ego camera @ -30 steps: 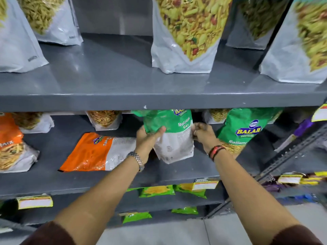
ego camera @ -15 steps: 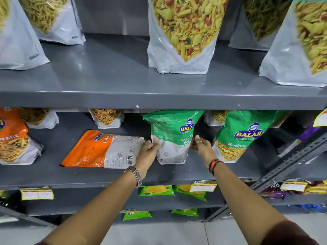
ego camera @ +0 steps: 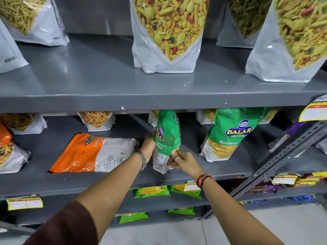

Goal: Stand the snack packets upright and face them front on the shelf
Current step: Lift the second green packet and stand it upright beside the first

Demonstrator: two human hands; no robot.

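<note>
— Holding what, on the middle shelf [ego camera: 123,181]?
— Gripping a green packet [ego camera: 167,138] from both sides: left hand [ego camera: 148,145] wrapped round its left edge, right hand [ego camera: 184,161] pinching the lower right corner.
— Standing upright?
— Upright but turned edge-on, front panel angled to the left, bottom corner just above the shelf or touching; hard to tell which.
— Anything beside it?
— To the right, a second green packet [ego camera: 230,135] standing, logo facing front. To the left, just beside the left hand, an orange packet [ego camera: 92,152] lying flat. Farther left, another orange packet [ego camera: 8,152] at the frame's edge.
— And behind?
— White pouches [ego camera: 97,121] standing at the far back of the same shelf.
</note>
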